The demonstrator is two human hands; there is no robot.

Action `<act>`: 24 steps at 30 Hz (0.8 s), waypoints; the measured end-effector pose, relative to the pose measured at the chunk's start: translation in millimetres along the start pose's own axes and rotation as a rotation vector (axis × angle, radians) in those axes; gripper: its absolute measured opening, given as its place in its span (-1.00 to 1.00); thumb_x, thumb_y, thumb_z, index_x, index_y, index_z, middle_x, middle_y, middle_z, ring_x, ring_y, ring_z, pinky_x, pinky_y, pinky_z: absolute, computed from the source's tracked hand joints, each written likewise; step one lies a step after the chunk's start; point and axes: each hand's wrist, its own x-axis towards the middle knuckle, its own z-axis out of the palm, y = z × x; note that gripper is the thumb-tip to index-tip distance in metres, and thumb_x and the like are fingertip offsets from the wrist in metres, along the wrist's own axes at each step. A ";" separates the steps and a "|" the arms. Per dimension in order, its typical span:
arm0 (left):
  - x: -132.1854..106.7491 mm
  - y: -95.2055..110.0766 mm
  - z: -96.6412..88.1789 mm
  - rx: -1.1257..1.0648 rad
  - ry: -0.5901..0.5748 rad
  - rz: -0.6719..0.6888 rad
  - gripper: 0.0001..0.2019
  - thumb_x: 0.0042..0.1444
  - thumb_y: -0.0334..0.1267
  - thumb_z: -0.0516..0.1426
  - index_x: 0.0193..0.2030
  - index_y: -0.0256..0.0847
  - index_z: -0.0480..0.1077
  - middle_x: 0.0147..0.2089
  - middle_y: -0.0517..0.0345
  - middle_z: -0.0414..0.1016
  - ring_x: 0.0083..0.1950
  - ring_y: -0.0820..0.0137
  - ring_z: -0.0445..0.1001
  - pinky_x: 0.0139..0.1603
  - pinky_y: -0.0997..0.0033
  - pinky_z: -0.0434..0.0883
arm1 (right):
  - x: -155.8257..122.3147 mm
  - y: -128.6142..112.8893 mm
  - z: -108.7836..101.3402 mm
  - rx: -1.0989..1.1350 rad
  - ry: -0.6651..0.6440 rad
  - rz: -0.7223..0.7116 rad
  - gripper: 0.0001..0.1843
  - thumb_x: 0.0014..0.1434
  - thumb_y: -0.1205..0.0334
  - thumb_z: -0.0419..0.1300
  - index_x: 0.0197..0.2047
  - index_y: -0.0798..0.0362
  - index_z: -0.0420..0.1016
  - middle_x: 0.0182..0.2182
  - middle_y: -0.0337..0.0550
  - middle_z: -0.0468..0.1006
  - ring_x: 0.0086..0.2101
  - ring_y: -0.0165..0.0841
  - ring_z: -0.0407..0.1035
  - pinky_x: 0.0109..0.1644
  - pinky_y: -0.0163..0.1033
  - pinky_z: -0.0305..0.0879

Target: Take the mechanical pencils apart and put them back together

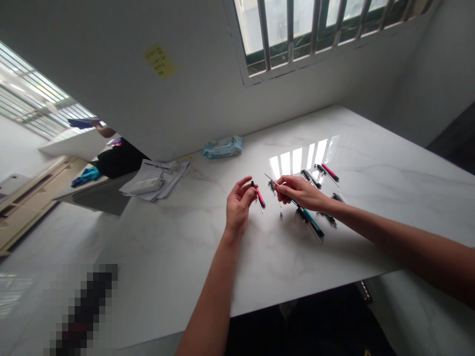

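My left hand [239, 203] is raised over the white marble table [178, 247] with its fingers pinched round a red pen barrel [259, 196]. My right hand [301, 192] is closed on a thin pen refill [272, 181], whose tip points up and left. Under and beside the right hand lie several pens: a teal one [313, 223] near the wrist, a black one [310, 178] and a pink one [329, 171] farther back. A small loose pen part [281, 214] rests on the table between my hands.
A pack of wet wipes [222, 146] sits by the wall at the back. A stack of papers [155, 181] lies at the table's left corner. A barred window is above, and a yellow note [160, 61] is stuck on the wall. A person's arm shows far left.
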 end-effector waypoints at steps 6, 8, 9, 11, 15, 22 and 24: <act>-5.7 -9.4 8.2 0.298 -0.191 0.084 -0.78 0.17 -0.21 0.40 -0.08 -0.21 0.60 -0.13 0.00 0.72 -0.09 0.33 0.66 -0.08 0.40 0.55 | 1.1 2.6 -1.4 0.014 0.046 -0.039 -0.66 0.47 -0.09 0.24 -0.09 0.04 0.51 -0.39 -0.20 0.63 -0.42 -0.37 0.47 -0.28 -0.21 0.44; -7.7 -11.8 10.2 0.345 -0.233 0.108 -0.80 0.16 -0.26 0.40 -0.11 -0.20 0.55 -0.14 0.03 0.71 -0.12 0.36 0.66 -0.05 0.39 0.57 | 1.7 3.3 -2.1 0.020 0.063 -0.044 -0.68 0.47 -0.07 0.23 -0.07 0.04 0.50 -0.38 -0.20 0.63 -0.42 -0.36 0.48 -0.27 -0.21 0.44; -8.7 -12.6 11.1 0.368 -0.251 0.117 -0.80 0.15 -0.27 0.40 -0.12 -0.20 0.54 -0.13 0.04 0.70 -0.13 0.37 0.67 -0.02 0.38 0.58 | 1.8 3.2 -2.4 0.018 0.067 -0.046 -0.69 0.47 -0.06 0.23 -0.07 0.04 0.50 -0.38 -0.20 0.63 -0.42 -0.36 0.48 -0.27 -0.20 0.44; -10.1 -13.3 12.6 0.416 -0.270 0.127 -0.79 0.15 -0.29 0.40 -0.10 -0.19 0.54 -0.10 0.07 0.68 -0.16 0.40 0.68 -0.03 0.40 0.58 | 1.9 2.3 -2.9 0.012 0.068 -0.053 -0.70 0.47 -0.05 0.23 -0.08 0.04 0.50 -0.38 -0.20 0.63 -0.41 -0.36 0.48 -0.27 -0.20 0.44; -12.1 -11.8 14.1 0.484 -0.250 0.138 -0.78 0.18 -0.31 0.37 -0.04 -0.17 0.57 -0.09 0.11 0.64 -0.24 0.44 0.68 -0.15 0.47 0.57 | 1.3 -0.1 -3.0 0.009 0.061 -0.057 -0.69 0.47 -0.05 0.22 -0.07 0.04 0.49 -0.39 -0.21 0.63 -0.43 -0.36 0.47 -0.27 -0.19 0.44; -26.1 -11.2 23.9 0.508 -0.411 0.144 -0.79 0.21 -0.27 0.39 -0.03 -0.16 0.59 0.02 0.02 0.65 -0.21 0.36 0.74 -0.13 0.42 0.65 | 1.1 -4.1 -4.5 -0.014 0.085 -0.078 -0.75 0.46 0.01 0.23 -0.06 0.04 0.49 -0.42 -0.26 0.58 -0.45 -0.38 0.43 -0.31 -0.22 0.38; -30.6 -13.8 27.7 0.588 -0.502 0.193 -0.83 0.20 -0.29 0.40 -0.08 -0.15 0.61 0.05 0.01 0.63 -0.24 0.37 0.73 -0.13 0.39 0.66 | 0.8 -6.8 -5.2 -0.013 0.092 -0.086 -0.74 0.46 0.00 0.23 -0.08 0.04 0.49 -0.43 -0.27 0.57 -0.45 -0.39 0.41 -0.33 -0.23 0.35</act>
